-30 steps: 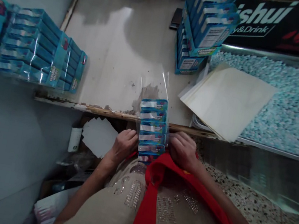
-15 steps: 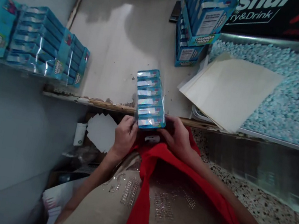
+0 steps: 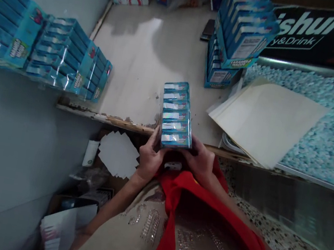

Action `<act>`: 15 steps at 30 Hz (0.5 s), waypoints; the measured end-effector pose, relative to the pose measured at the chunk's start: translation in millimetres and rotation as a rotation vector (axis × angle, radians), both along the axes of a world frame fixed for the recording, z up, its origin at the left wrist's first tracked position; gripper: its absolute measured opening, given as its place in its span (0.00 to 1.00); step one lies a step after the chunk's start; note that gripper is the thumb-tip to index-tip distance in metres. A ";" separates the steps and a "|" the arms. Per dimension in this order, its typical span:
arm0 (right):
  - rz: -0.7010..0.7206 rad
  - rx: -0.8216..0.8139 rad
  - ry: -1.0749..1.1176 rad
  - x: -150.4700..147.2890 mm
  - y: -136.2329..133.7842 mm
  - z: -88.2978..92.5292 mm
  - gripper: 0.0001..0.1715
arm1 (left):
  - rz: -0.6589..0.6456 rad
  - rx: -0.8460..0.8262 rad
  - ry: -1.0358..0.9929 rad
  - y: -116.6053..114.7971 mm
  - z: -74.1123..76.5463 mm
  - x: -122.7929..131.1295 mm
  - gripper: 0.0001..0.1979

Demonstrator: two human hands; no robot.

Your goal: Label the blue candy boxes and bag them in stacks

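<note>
A clear-wrapped pack of small blue candy boxes (image 3: 177, 112) lies in a row at the table's front edge, its near end in my hands. My left hand (image 3: 150, 158) grips the near left corner, thumb along the front and fingers up the side. On the near right corner, my right hand (image 3: 201, 160) closes round the pack, its fingers partly hidden behind it. Left of the pack stand several similar wrapped packs (image 3: 60, 51) in a row. To the right, two open display trays of blue boxes (image 3: 239, 34) are stacked.
A metal tray (image 3: 320, 180) of pale blue candies stands at the right, with cream paper sheets (image 3: 267, 116) over its near left corner. The wooden table (image 3: 127, 58) has a chipped front edge. Below it are white card pieces (image 3: 119, 154) and a white cylinder (image 3: 90, 153).
My left hand has opened from a pinch beside the pack to a grip on its near left corner. The right hand keeps its side. The view has shifted, moving everything slightly rightward.
</note>
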State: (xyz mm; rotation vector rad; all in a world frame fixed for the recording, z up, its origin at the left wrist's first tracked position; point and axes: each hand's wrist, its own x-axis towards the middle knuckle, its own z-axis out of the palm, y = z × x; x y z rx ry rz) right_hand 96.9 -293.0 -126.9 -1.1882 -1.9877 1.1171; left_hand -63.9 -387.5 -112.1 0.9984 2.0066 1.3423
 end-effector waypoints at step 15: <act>0.055 0.259 -0.186 5.1 -2.1 -5.0 0.13 | 0.011 -0.030 0.142 -12.3 -8.1 -2.4 0.28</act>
